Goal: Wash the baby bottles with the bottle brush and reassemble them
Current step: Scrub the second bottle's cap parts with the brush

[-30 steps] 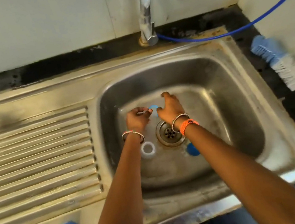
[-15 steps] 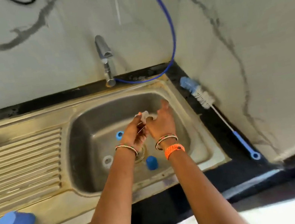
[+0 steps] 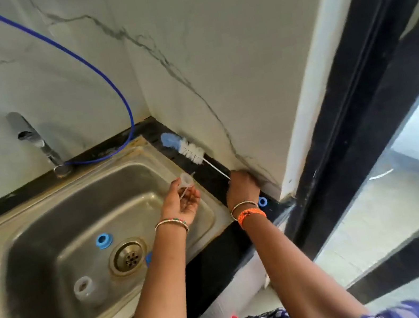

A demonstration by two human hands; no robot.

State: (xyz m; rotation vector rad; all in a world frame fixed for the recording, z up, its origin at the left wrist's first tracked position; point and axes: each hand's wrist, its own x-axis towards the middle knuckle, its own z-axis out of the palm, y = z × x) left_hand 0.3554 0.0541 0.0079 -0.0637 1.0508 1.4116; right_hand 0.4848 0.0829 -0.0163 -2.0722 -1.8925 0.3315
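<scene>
The right hand (image 3: 241,186) is curled round the handle of the bottle brush (image 3: 189,151), which lies on the dark ledge at about two o'clock from the drain (image 3: 128,256), bristles toward the wall. The left hand (image 3: 182,201), palm up over the sink (image 3: 44,213) rim, pinches a clear teat (image 3: 185,179) and a thin straw — a loose hold. If it tips, the teat likely drops among the blue ring (image 3: 103,240) and clear bottle (image 3: 87,289) in the basin.

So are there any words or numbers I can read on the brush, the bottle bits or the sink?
None: no words, numbers or signs can be read.
Bottle brush: no print shows.
Clear bottle part in the left hand: no print shows.
Blue ring and sink: no marks show.
</scene>
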